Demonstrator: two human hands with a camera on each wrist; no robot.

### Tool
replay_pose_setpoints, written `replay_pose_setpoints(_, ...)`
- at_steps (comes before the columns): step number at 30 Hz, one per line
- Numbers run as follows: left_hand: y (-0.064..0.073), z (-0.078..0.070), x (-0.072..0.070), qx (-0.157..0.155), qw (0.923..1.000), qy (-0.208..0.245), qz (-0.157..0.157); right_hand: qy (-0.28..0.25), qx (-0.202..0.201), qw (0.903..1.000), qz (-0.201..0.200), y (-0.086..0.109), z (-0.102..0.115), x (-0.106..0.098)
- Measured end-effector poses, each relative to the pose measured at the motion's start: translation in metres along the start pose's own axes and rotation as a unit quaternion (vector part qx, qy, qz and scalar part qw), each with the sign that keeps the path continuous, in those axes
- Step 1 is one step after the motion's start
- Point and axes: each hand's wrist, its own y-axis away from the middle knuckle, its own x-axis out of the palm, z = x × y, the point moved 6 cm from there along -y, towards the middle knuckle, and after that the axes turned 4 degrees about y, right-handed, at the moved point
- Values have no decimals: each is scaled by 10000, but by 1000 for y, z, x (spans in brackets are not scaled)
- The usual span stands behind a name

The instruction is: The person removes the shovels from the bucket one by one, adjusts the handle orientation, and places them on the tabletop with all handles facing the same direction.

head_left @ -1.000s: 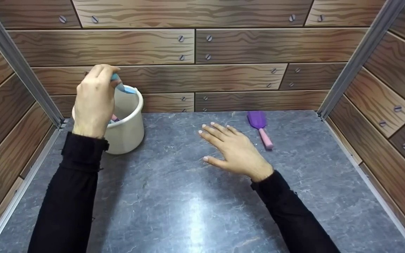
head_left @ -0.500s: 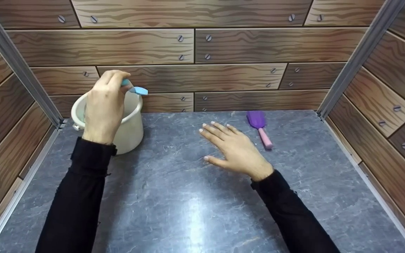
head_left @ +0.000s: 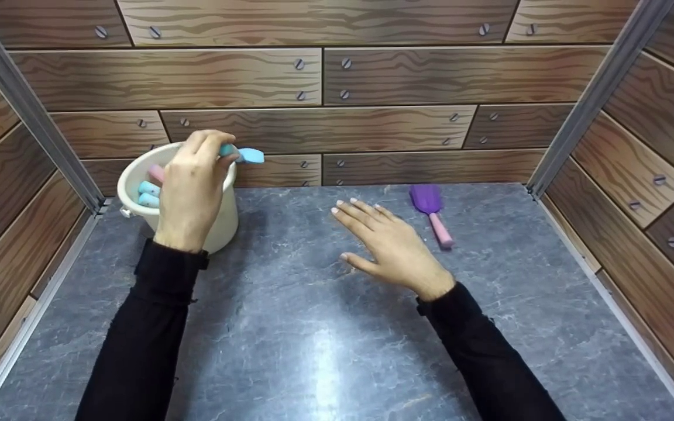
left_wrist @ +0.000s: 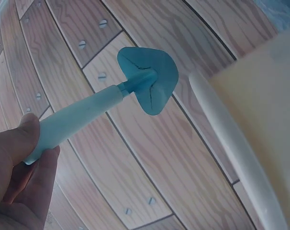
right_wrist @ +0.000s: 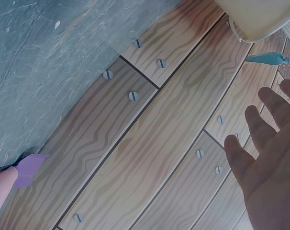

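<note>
In the head view my left hand (head_left: 191,193) is over the right side of a cream bucket (head_left: 223,225). It pinches the handle end of a small blue trowel (head_left: 251,155). In the left wrist view, thumb and fingers hold the pale handle, and the pointed blade (left_wrist: 157,84) is beside the bucket rim (left_wrist: 231,139). Light-blue handles (head_left: 148,199) and a pink one (head_left: 156,172) show inside the bucket. My right hand (head_left: 398,251) has its fingers spread and holds nothing, left of a purple toy shovel (head_left: 426,199) with a pink handle.
The grey marbled tabletop (head_left: 290,280) is bounded by wood-patterned walls (head_left: 401,128) at the back and sides. Metal posts (head_left: 594,88) stand at the back corners. The bucket is near the back left corner.
My left hand has moved right and slightly down with the blue trowel, whose blade is now past the bucket's right rim. The handles in the bucket have come into view. The right hand has barely moved.
</note>
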Motion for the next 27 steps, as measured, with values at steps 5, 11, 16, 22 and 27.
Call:
replay_pose_setpoints(5, 6, -5, 5, 150, 9999, 67, -32, -105, 35, 9999, -93, 0, 0, -1)
replay_pose_setpoints(11, 14, -11, 12, 323, 9994, 16, -95, -154, 39, 9998, -152, 0, 1, -4)
replay_pose_setpoints(16, 21, -13, 17, 412, 9989, 148, -143, -181, 93, 9997, -141, -1, 0, -4)
replay_pose_setpoints(22, 28, -16, 22, 299, 9989, 344, -114, -180, 128, 9997, -138, -1, -1, -3)
replay_pose_setpoints(27, 33, -18, 26, 228, 9979, 589, -144, -420, 180, 9988, -181, -1, -1, -3)
